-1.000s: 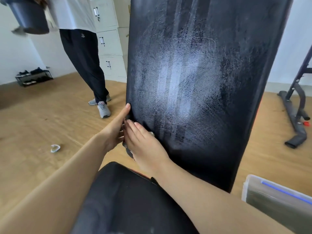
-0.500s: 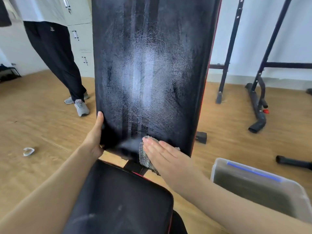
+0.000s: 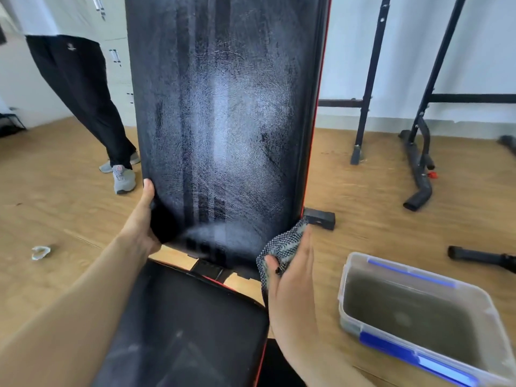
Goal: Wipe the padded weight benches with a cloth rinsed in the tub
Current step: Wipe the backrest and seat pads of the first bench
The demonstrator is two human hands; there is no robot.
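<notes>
The left hand [image 3: 142,219] grips the lower left edge of the upright back pad [image 3: 229,121], thumb on the face and fingers curled behind. The right hand [image 3: 293,277] pinches the cloth [image 3: 282,244] under its thumb, other fingers nearly straight, at the pad's lower right corner, centre of frame. To wipe well, brace the pad with the left hand, lay the cloth flat, make overlapping passes across the streaked face, then rinse in the tub [image 3: 341,297] at lower right; count: one cloth, one tub, two pads (back pad, seat pad [image 3: 181,317]), two hands.
</notes>
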